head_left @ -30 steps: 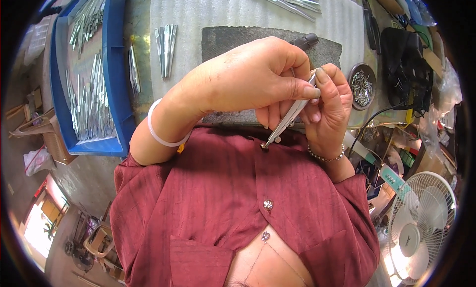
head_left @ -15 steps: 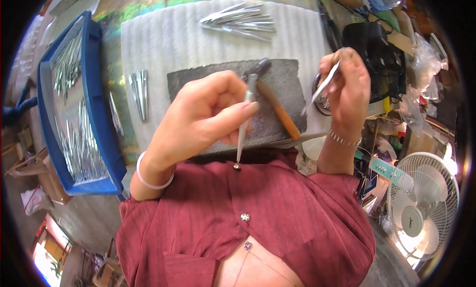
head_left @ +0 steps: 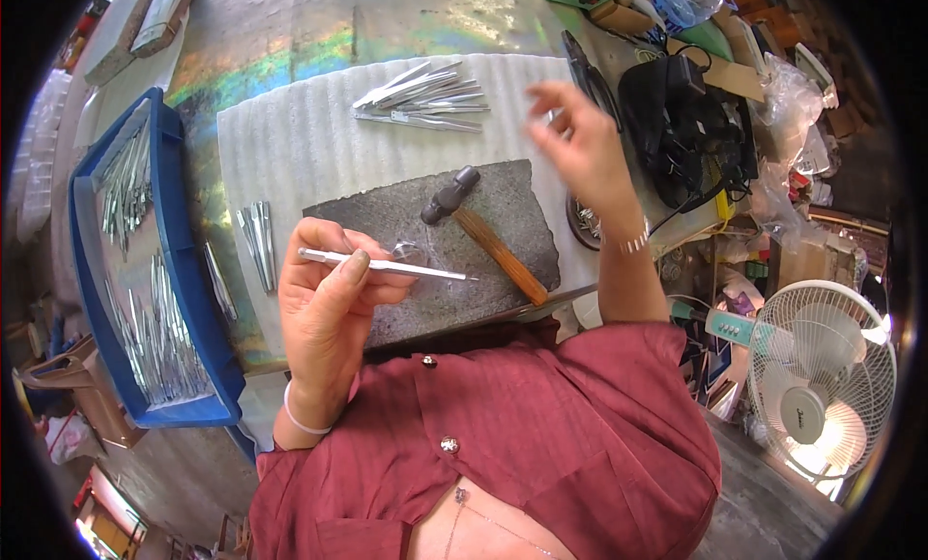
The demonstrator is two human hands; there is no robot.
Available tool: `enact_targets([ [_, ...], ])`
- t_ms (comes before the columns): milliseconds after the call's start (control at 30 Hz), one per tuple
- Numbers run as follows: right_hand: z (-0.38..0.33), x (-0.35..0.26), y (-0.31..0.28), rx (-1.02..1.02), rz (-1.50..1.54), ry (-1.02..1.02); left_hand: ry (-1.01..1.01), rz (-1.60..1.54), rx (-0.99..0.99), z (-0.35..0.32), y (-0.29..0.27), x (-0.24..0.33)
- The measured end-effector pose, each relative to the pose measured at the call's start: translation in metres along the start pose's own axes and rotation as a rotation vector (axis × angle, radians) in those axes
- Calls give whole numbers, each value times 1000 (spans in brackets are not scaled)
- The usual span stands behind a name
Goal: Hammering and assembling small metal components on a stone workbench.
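My left hand point(head_left: 333, 294) is closed, pinching a slim silver metal piece point(head_left: 387, 265) between thumb and fingers. That piece tapers to a narrow tip at the right and lies nearly level above a dark stone-like slab point(head_left: 387, 313). My right hand point(head_left: 580, 144) is raised over the right side of the white foam sheet, slightly blurred; its thumb and forefinger are apart, with no held piece visible. To its left, a fanned pile of silver metal pieces point(head_left: 425, 101) lies on the foam. A hammer point(head_left: 493, 250) with a wooden handle rests on the slab.
A blue tray point(head_left: 179, 231) of slender metal pieces stands at the left, with a small bundle of pieces point(head_left: 257, 241) beside it. Near my right wrist is a round dish point(head_left: 585, 226). Black equipment with cables point(head_left: 677, 125) and a fan point(head_left: 822, 376) are at the right.
My right hand has moved left, and the pale piece it held no longer shows. My left hand has lowered and turned its piece from upright to nearly level. The view has shifted.
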State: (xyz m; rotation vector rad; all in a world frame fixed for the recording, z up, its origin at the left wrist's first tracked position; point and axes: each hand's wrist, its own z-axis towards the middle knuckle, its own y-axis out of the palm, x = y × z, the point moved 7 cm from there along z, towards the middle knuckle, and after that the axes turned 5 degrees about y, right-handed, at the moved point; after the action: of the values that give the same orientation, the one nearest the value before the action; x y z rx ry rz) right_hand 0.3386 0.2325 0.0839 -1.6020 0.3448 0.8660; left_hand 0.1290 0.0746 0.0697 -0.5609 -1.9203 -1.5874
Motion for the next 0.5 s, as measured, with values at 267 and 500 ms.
enact_targets([
  [267, -98, -72, 56, -477, 1072, -18, -212, -89, -106, -9, 5, -31],
  [500, -112, -81, 83, -570, 1059, 121, -356, 328, -271, -43, 0, -31],
])
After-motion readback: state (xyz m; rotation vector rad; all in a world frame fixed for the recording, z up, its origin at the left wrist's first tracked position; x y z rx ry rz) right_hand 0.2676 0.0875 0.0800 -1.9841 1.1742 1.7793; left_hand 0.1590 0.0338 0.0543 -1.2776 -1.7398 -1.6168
